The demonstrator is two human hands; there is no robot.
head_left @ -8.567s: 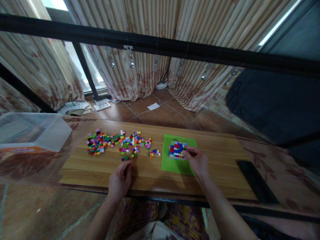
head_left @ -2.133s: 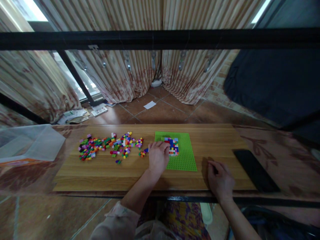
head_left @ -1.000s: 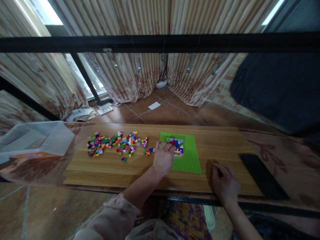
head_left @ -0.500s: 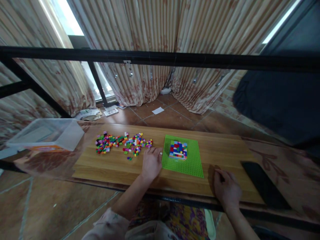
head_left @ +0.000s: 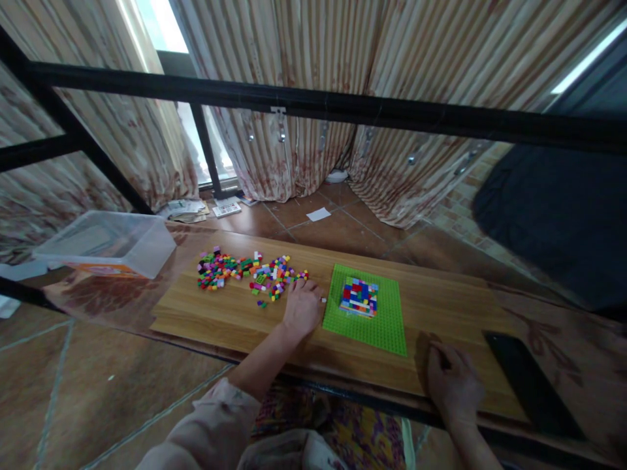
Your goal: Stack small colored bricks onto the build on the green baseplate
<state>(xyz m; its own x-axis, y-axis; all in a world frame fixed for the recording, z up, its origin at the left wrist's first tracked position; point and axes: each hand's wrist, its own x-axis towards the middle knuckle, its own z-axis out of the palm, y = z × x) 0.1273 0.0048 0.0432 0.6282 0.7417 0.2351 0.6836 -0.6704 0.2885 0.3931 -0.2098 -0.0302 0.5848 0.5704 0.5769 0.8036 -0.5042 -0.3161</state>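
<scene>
My left hand (head_left: 302, 308) is at the right end of a pile of small coloured toy bricks (head_left: 274, 273), its fingers curled down. What its fingertips hold, if anything, is hidden. A tiny white brick (head_left: 323, 300) shows beside its thumb, near the left edge of a green studded baseplate (head_left: 385, 326). On that plate stands a low square build of mixed bricks (head_left: 360, 297), with much blue, red and white on top. My right hand (head_left: 453, 378) rests on the board right of the plate, loosely closed with nothing visible in it.
Everything lies on a wooden board (head_left: 220, 326) on a low table. A clear plastic box (head_left: 157, 248) stands at the far left. A dark flat object, like a phone or tablet (head_left: 531, 382), lies at the right. A black metal rail (head_left: 323, 104) crosses beyond the table.
The view has turned slightly, so the scene appears shifted to the right. My left hand has edged slightly left relative to the plate, towards the bricks. My right hand stays in place.
</scene>
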